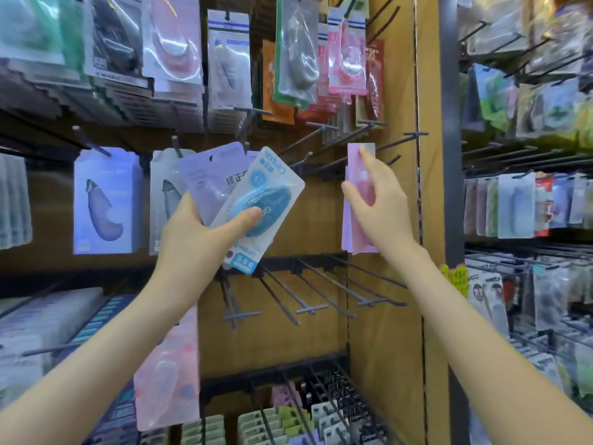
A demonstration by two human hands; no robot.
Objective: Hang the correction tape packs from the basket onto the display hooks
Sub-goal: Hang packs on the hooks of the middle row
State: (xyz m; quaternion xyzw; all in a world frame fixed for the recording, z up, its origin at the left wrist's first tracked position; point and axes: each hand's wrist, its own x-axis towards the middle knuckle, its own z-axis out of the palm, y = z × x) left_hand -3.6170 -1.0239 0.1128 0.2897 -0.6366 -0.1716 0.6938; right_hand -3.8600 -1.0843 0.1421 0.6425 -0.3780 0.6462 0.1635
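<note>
My left hand [205,232] grips a fan of correction tape packs at chest height: a blue pack [260,200] in front with my thumb on its blister, and a lilac pack [211,178] behind it. My right hand [375,200] holds a pink pack [353,200] up against the wooden back panel, forefinger stretched to the pack's top edge beside a dark display hook [398,139]. Whether the pack hangs on the hook cannot be told. The basket is out of view.
Several bare hooks [308,293] jut out below my hands. Full rows of hung packs [106,200] fill the left side and the top [298,49]. A grey upright post [449,123] divides off another rack of goods on the right.
</note>
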